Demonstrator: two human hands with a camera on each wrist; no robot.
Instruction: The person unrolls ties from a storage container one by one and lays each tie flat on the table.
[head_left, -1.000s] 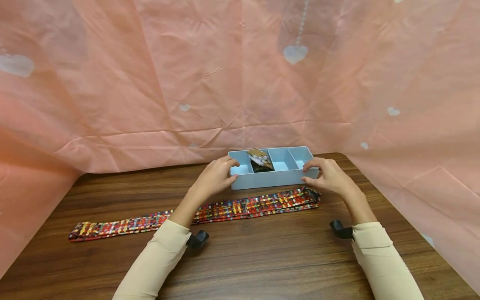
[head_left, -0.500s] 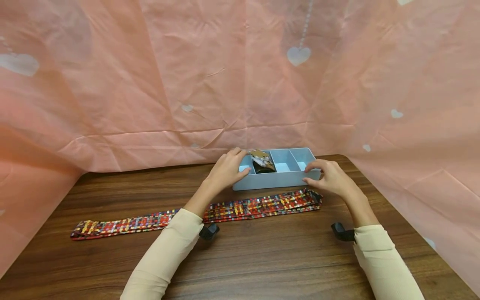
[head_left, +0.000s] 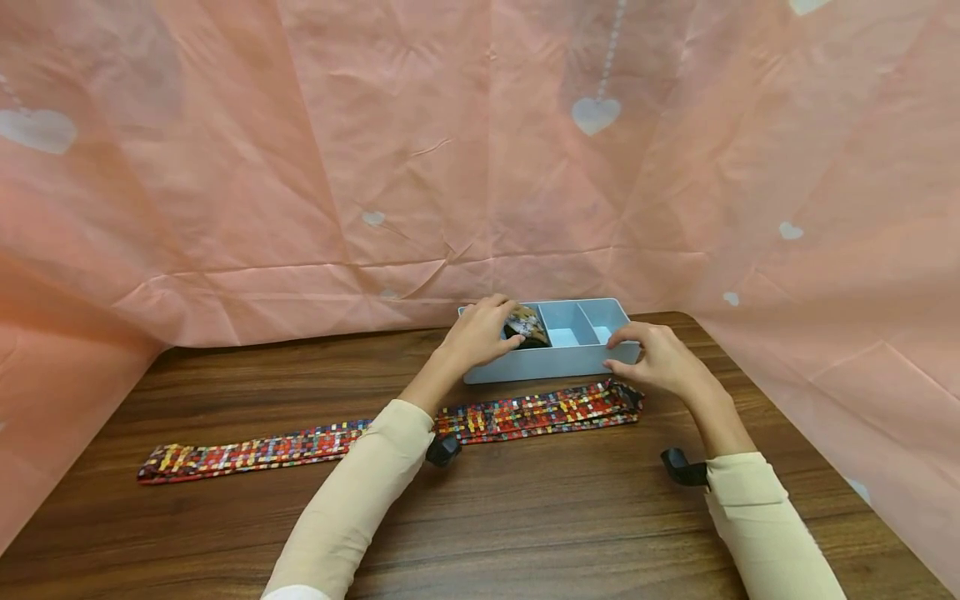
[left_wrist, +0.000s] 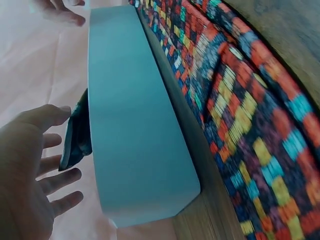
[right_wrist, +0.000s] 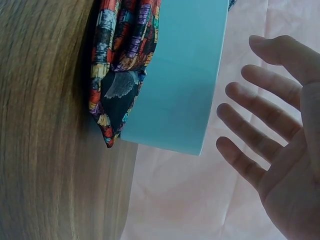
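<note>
My left hand (head_left: 476, 335) reaches over the left end of a pale blue divided box (head_left: 558, 364), fingers slightly bent and spread. Beside its thumb, a folded bundle (head_left: 531, 323) in brown, white and black sits in a compartment. In the left wrist view the thumb tip overlaps the bundle's edge (left_wrist: 79, 131), while the other fingers stand apart. At the box's right end, my right hand (head_left: 660, 358) hovers with relaxed fingers, holding nothing; the right wrist view shows a gap between its fingertips and the box. Along the box's front lies a long folded strip of multicoloured patterned cloth (head_left: 258, 452).
Everything stands on a brown wooden table (head_left: 540, 525). A pink curtain (head_left: 420, 167) with white hearts hangs behind and at both sides, close to the box's back. Two compartments (head_left: 564, 336) right of the bundle hold nothing. Each wrist carries a black camera mount (head_left: 684, 468).
My left hand has moved right, from the box's left end to above the left compartment beside the bundle. The right hand has stayed nearly still, and the cloth strip lies where it was.
</note>
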